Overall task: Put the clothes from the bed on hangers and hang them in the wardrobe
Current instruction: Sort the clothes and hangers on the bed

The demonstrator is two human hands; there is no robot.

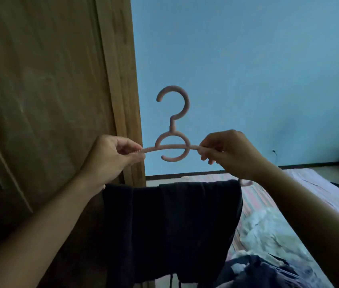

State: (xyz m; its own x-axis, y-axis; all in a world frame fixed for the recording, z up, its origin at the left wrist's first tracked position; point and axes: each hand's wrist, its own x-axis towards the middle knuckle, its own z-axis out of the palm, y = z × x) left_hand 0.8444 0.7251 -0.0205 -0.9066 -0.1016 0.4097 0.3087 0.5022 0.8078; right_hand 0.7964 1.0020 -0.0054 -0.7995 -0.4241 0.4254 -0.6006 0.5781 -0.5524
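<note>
Head view, near field: a dark navy fabric garment (170,231) hangs at 6 o'clock, draped over a bar that is hidden beneath its top fold; a pale pink tip (246,182) shows at its upper right corner, likely the hanger's end. More clothes, a whitish crumpled piece (268,231) and a dark blue piece (268,273), lie on the striped bed (253,202) at 4 to 5 o'clock.

Mid field: the left hand (110,156) pinches the left arm of a pale pink plastic hanger with a round hook (172,142), and the right hand (231,151) pinches its right arm; fingers narrow, curled on the bar. The hanger stands upright and level.

Far field: brown wooden wardrobe door (39,90) from 9 to 11 o'clock, blue wall (258,69) beyond.

Assessment: garment appears mounted. Recommend keeping the bar level, checking the drape is even, then taking the hook to the wardrobe rail.
</note>
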